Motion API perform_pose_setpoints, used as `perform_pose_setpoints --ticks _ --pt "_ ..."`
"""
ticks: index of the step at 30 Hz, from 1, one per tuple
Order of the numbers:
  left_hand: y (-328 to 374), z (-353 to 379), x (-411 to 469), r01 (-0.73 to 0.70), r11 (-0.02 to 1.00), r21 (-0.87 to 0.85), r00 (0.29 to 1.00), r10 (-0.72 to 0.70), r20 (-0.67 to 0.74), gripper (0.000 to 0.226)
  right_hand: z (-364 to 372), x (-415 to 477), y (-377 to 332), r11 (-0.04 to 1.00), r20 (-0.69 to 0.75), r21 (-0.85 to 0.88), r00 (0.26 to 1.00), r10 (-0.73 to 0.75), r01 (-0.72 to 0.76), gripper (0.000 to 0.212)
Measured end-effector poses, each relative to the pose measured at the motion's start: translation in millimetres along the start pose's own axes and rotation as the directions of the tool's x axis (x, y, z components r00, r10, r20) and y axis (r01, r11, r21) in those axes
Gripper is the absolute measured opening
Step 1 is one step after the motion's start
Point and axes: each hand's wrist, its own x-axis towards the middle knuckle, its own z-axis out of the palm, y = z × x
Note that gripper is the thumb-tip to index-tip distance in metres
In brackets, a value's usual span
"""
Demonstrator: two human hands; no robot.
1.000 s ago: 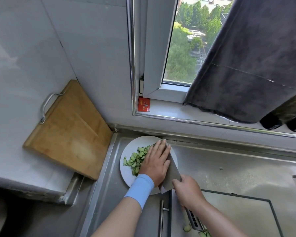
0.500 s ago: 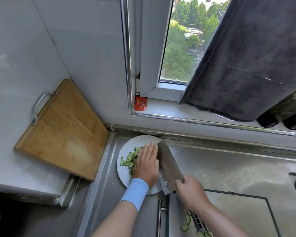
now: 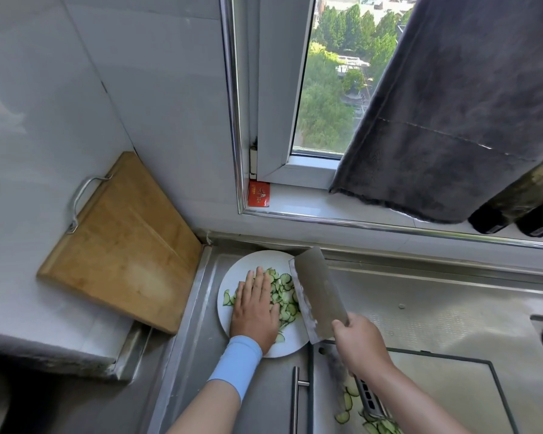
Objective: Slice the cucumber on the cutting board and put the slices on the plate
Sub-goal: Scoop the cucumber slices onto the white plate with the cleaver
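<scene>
One wooden board [image 3: 119, 245] sits beside the plate [image 3: 257, 260]; flat left hand [image 3: 254, 308] covers slices [image 3: 284, 296], right hand [image 3: 358, 346] grips cleaver [image 3: 318, 289].

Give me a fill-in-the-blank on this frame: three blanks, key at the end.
1. The left hand lies flat on the cucumber slices on the white ____.
2. The cleaver is held by the ____ hand.
3. The left wrist wears a light ____ sleeve.
Missing words: plate; right; blue.
</scene>
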Motion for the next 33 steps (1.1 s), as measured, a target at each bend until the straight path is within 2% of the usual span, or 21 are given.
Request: perform_pose_setpoints --ticks 2,5,7,10,12,15,18,21,25,29,33 --pt "1 6 1 -0.048 0.999 0.001 0.996 0.048 0.081 0.07 1 -2 1 1.0 -0.006 0.004 1.0 -0.003 0.004 0.027" --pt "13 8 8 -0.204 0.979 -0.002 0.965 0.202 0.166 0.068 0 -4 3 1.0 -0.01 0.007 1.0 0.01 -0.01 0.027" --pt "18 7 12 -0.25 0.968 -0.018 0.958 0.25 0.144 0.063 -1 -5 6 1.0 -0.009 0.011 1.0 0.024 -0.023 0.026" --pt "9 3 13 -0.157 0.987 -0.038 0.988 0.157 0.002 0.058 -5 -5 12 1.0 -0.005 0.001 1.0 0.019 -0.019 0.026" --pt "-3 6 9 -0.075 0.997 0.018 0.997 0.075 0.023 0.059 -5 -4 15 1.0 0.0 0.016 1.0 0.02 -0.02 0.027" --pt "-22 11 1 -0.014 0.998 0.062 0.995 0.008 0.096 0.081 1 -4 17 0.999 0.013 0.023 0.999 0.031 -0.032 0.026" --pt "-26 8 -2 -0.029 0.999 0.04 0.996 0.026 0.083 0.086 4 -6 19 0.999 0.02 0.035 0.999 0.029 -0.03 0.026" --pt "-14 -5 -9 -0.048 0.999 -0.02 0.998 0.047 -0.036 0.076 0 -9 23 0.999 0.023 0.045 1.0 0.017 -0.018 0.027" --pt "24 -11 -23 -0.076 0.972 -0.221 0.987 0.042 -0.153 0.065 -18 -23 38 0.994 0.01 0.1 0.999 0.034 -0.035 0.027" --pt "74 -2 -53 -0.138 0.933 -0.332 0.982 0.086 -0.166 0.056 -46 -46 72 0.981 -0.024 0.187 0.998 0.05 -0.045 0.024" --pt "113 21 -94 -0.207 0.907 -0.367 0.978 0.178 -0.112 0.051 -68 -64 130 0.966 -0.05 0.243 0.993 0.105 -0.09 0.024"
